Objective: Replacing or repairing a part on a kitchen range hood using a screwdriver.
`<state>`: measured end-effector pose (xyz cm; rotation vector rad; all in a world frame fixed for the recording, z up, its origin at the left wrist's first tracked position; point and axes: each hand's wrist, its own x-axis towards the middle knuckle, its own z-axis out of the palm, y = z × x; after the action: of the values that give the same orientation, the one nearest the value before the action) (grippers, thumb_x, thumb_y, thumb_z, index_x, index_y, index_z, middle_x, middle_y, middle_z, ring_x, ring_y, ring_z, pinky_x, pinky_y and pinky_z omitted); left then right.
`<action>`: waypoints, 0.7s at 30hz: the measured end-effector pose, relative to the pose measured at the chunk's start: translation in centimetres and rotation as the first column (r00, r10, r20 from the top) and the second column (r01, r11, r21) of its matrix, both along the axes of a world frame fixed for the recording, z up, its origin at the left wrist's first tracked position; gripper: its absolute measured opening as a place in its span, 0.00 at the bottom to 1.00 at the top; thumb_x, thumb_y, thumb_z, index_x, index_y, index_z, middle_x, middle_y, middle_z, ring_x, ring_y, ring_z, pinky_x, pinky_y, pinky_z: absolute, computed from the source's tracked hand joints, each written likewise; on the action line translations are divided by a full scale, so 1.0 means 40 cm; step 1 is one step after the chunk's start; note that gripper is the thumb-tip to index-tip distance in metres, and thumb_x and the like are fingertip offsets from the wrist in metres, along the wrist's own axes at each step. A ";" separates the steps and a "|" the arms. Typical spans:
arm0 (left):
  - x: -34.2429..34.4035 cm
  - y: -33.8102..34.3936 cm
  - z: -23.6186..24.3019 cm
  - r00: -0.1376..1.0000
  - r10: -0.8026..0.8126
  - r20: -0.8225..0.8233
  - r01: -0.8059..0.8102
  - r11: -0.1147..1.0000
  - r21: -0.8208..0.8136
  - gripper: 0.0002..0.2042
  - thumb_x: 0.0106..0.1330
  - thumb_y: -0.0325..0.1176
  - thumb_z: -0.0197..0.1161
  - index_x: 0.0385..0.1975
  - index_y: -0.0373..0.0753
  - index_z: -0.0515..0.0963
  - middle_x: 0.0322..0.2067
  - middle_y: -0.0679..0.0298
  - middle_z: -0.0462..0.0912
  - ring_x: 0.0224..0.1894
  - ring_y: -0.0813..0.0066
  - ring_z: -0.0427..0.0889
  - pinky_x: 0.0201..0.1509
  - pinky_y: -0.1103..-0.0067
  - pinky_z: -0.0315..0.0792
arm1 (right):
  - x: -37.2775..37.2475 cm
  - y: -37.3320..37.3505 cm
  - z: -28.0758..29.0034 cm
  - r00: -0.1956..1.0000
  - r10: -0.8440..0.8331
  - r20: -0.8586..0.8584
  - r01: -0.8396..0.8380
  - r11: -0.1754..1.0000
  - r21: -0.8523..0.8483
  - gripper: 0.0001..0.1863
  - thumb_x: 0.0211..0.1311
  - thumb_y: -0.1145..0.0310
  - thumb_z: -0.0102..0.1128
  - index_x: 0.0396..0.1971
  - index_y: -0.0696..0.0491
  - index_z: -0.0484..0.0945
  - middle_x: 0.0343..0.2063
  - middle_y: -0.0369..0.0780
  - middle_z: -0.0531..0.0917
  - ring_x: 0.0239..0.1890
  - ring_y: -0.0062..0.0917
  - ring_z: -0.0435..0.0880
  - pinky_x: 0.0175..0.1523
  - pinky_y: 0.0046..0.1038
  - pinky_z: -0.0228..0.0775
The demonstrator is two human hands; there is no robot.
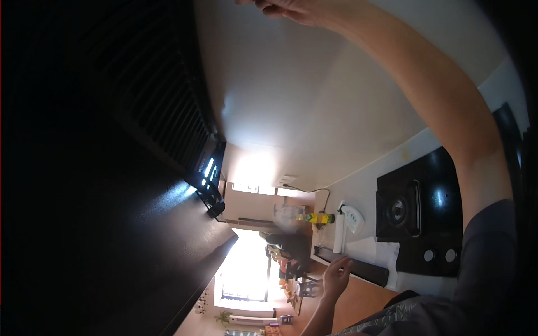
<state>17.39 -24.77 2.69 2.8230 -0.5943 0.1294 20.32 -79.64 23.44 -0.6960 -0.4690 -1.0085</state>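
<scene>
My right arm (pixel 443 95) reaches up the right side along the pale wall. My right hand (pixel 280 8) lies at the top edge and is partly cut off; its fingers look bent, but what they touch is out of the picture. Low in the middle, my left hand (pixel 337 275) hangs in the air with fingers loosely bent, and nothing shows in it. It appears in front of a long black strip (pixel 367 272) at the counter. Right of it sits a black gas hob (pixel 420 207) with a burner and two silver knobs.
The dark range hood (pixel 162 106) with lit controls fills the left side; the view is tilted sideways. On the counter are a yellow bottle (pixel 319 218), a white fan-shaped object (pixel 353 219) and a cable (pixel 314 190). A bright window (pixel 246 274) lies beyond.
</scene>
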 end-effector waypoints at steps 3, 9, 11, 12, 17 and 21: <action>-0.012 0.022 -0.005 1.000 -0.007 -0.001 0.007 1.000 -0.007 0.11 0.63 0.35 0.64 0.41 0.38 0.82 0.45 0.60 0.82 0.42 0.73 0.83 0.38 0.82 0.79 | -0.034 0.047 -0.015 0.927 -0.364 -0.090 0.369 0.928 0.050 0.07 0.55 0.72 0.63 0.20 0.55 0.75 0.18 0.38 0.75 0.18 0.19 0.70 0.24 0.24 0.65; -0.043 0.095 -0.015 0.997 -0.051 0.065 0.049 0.998 0.035 0.11 0.62 0.35 0.65 0.40 0.38 0.82 0.41 0.59 0.83 0.42 0.70 0.83 0.40 0.80 0.79 | 0.007 0.030 -0.020 0.386 -0.907 -0.168 0.919 0.394 -0.018 0.12 0.59 0.67 0.62 0.18 0.55 0.77 0.17 0.35 0.75 0.16 0.20 0.70 0.19 0.23 0.61; -0.041 0.099 -0.014 0.999 -0.027 0.047 0.025 0.999 0.027 0.10 0.61 0.34 0.65 0.39 0.37 0.82 0.40 0.58 0.84 0.42 0.70 0.83 0.40 0.80 0.79 | -0.013 0.026 0.006 0.842 -0.452 -0.294 0.438 0.891 -0.118 0.13 0.62 0.63 0.61 0.21 0.55 0.78 0.17 0.35 0.76 0.14 0.20 0.67 0.16 0.23 0.58; -0.044 0.111 -0.010 0.998 0.016 0.063 -0.017 1.000 0.016 0.10 0.61 0.34 0.65 0.39 0.37 0.82 0.39 0.58 0.84 0.42 0.69 0.83 0.41 0.80 0.78 | -0.019 0.027 0.013 0.835 -0.448 -0.321 0.433 0.893 -0.119 0.13 0.62 0.63 0.61 0.21 0.55 0.78 0.17 0.35 0.76 0.14 0.20 0.67 0.16 0.23 0.58; -0.038 0.156 -0.034 0.999 0.022 -0.037 -0.025 0.996 -0.084 0.10 0.59 0.33 0.67 0.36 0.34 0.82 0.36 0.55 0.85 0.38 0.69 0.85 0.41 0.79 0.78 | -0.022 -0.014 0.008 0.890 -0.403 -0.214 0.406 0.913 -0.034 0.11 0.53 0.64 0.67 0.24 0.54 0.77 0.16 0.35 0.74 0.15 0.19 0.67 0.19 0.24 0.58; -0.050 0.170 -0.043 1.000 -0.024 0.001 0.024 0.989 -0.145 0.09 0.58 0.31 0.68 0.35 0.35 0.83 0.34 0.57 0.85 0.37 0.71 0.85 0.41 0.78 0.78 | -0.015 -0.038 0.018 0.608 -0.733 -0.305 0.734 0.665 -0.137 0.10 0.49 0.64 0.68 0.26 0.54 0.78 0.17 0.36 0.76 0.19 0.21 0.71 0.26 0.27 0.64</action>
<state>15.38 -17.97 0.98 2.6744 -0.5929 0.1600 19.73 -81.15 24.17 -1.0816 0.1700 -1.6287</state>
